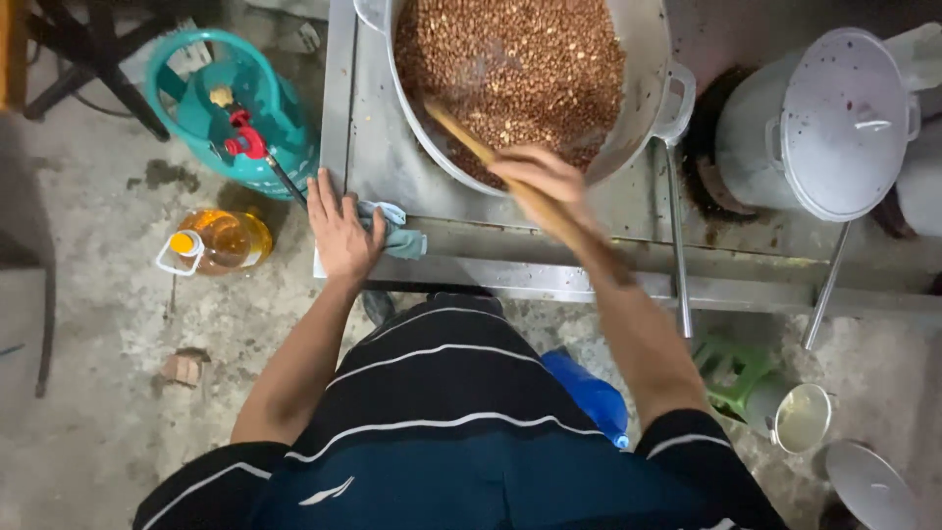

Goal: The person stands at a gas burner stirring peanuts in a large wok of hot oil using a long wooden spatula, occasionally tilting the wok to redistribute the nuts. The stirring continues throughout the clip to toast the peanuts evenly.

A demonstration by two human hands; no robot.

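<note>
A big metal pot (648, 88) full of brown roasted nuts (510, 59) stands on a steel stove top (373, 147). My right hand (545, 182) grips a long wooden stick (461, 132) whose far end is down in the nuts; the hand is blurred. My left hand (339, 231) rests flat, fingers spread, on a blue-grey cloth (397, 236) at the stove's front left corner.
A teal gas cylinder (245, 98) with a red valve and a bottle of yellow oil (221, 240) stand on the concrete floor at left. A second lidded metal pot (834, 123) sits at right. Below lie a green stool (731, 368), a blue bottle (589, 393) and a small metal pot (800, 417).
</note>
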